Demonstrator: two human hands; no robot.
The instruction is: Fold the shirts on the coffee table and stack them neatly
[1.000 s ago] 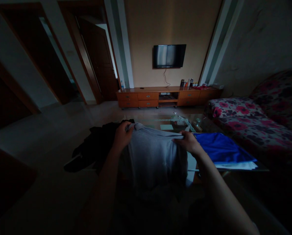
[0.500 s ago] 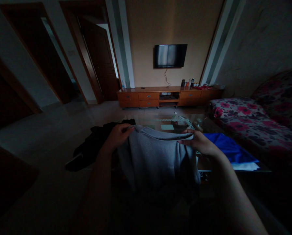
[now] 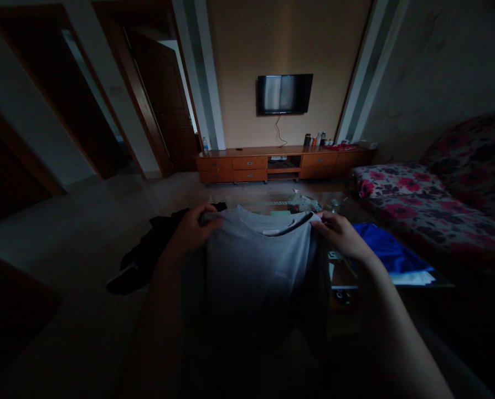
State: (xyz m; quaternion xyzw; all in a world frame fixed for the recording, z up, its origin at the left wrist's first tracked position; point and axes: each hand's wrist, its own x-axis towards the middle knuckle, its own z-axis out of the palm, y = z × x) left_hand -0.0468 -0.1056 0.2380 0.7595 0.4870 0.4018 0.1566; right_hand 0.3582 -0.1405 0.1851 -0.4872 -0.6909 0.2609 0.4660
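Observation:
A grey shirt (image 3: 256, 260) hangs in front of me, its round neckline at the top and its lower part lost in shadow. My left hand (image 3: 197, 226) is closed on one shoulder of it, thumb against fingers. At the other shoulder, my right hand (image 3: 336, 231) pinches the cloth beside the collar. Behind the shirt is a glass coffee table (image 3: 334, 198), mostly covered from sight. Dark clothing (image 3: 148, 252) lies left of my left forearm. To the right of my right hand, a folded blue cloth (image 3: 391, 252) rests on the table.
A sofa with a flowered cover (image 3: 434, 205) stands at the right. Across the room is a low wooden TV cabinet (image 3: 251, 164) with bottles and small items on it, below a wall-mounted television (image 3: 284, 94). A wooden door (image 3: 160, 100) stands ajar at the left.
Both hands have shifted from the neckline's edge out to the shoulders. The shirt now hangs flatter and wider, with the neck opening showing. The view has turned slightly.

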